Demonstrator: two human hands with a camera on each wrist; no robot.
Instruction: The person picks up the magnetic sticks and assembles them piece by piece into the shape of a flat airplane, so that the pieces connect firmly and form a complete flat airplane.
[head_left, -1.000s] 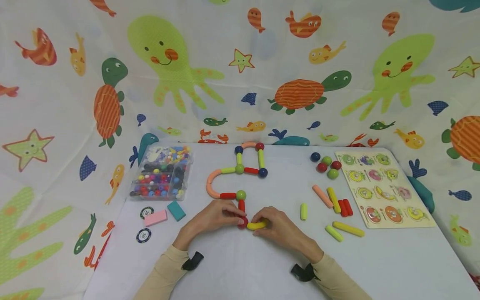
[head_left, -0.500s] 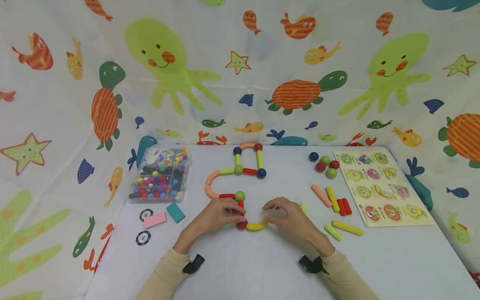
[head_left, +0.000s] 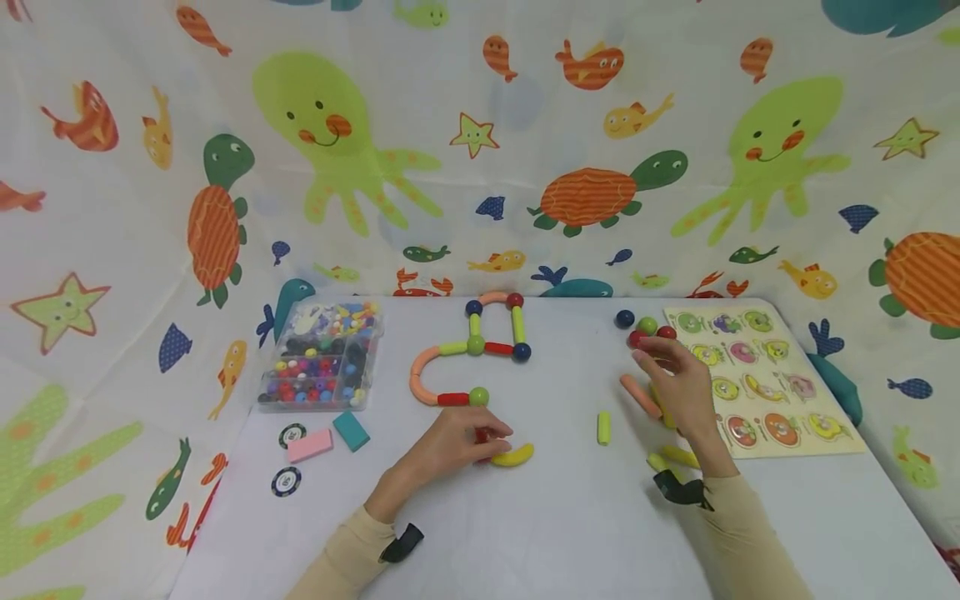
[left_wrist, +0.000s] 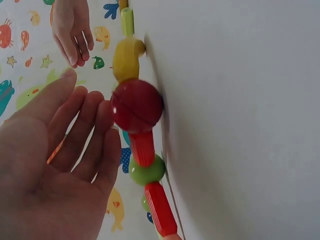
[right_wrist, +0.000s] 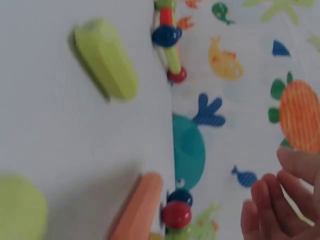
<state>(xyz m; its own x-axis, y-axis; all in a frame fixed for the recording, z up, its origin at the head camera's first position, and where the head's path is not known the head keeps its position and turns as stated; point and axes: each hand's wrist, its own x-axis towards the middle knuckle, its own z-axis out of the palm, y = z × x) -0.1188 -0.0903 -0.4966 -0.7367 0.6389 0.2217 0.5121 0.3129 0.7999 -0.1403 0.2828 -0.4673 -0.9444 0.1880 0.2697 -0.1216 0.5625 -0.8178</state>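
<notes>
a sea-creature cloth [head_left: 420, 242] hangs behind and at the left of the white bench [head_left: 555, 533]. at the bench's right lies a wooden puzzle board [head_left: 806, 442], its near left part partly covered from the head view by the right arm. at the far left sits a clear box of beads [head_left: 315, 367]. between them, a chain of sticks and balls [head_left: 425, 375] runs from a closed loop at the back, round an orange bend, towards the front. the left hand [head_left: 450, 446] is at its near end, fingers loosely extended and gripping nothing, just beside the red ball [left_wrist: 137, 106]; whether they touch it cannot be told. the right hand [head_left: 678, 392], fingers apart and relaxed with nothing in them, hovers over the loose sticks near the board, hiding some of them; an orange stick [head_left: 637, 394] shows beside it. the yellow curved stick [head_left: 513, 455] lies on the bench, meeting the red ball. a short green stick [head_left: 603, 427] lies alone between the hands. near the box are a teal block [head_left: 351, 431], a pink block [head_left: 310, 446] and two round chips [head_left: 287, 482]. loose balls, including a blue one [head_left: 625, 318], cluster just beyond the right fingertips.
</notes>
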